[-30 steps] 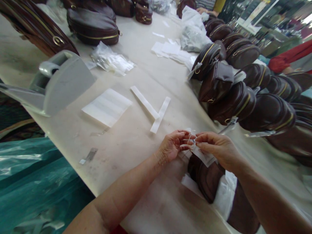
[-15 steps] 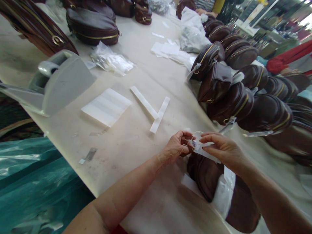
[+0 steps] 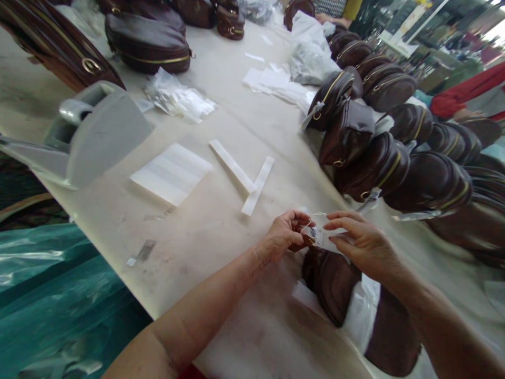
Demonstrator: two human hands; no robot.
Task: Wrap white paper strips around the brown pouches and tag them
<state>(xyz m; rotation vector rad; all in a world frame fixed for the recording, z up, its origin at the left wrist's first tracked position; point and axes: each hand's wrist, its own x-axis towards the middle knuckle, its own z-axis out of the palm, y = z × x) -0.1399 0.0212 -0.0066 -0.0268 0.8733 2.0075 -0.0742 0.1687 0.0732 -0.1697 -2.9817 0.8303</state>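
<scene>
A white tag [image 3: 324, 240] with a thin loop of string is between my two hands, above a dark brown leather bag [image 3: 335, 287]. My left hand [image 3: 286, 234] is closed on the string end of the tag, with a small brown piece at its fingertips. The fingers of my right hand [image 3: 361, 239] are at the tag's right part, thumb below and fingers above, and hold it. Clear plastic wrap [image 3: 362, 313] lies across the brown bag.
Two white strips [image 3: 232, 166] and a white sheet [image 3: 171, 173] lie on the table [image 3: 189, 273]. A grey tape dispenser [image 3: 106, 134] stands left. Rows of brown bags [image 3: 373, 163] fill the right. A person's red sleeve [image 3: 469, 89] shows at far right.
The white tag has turned slightly and shows more of its face between my hands. Both hands stay in nearly the same place.
</scene>
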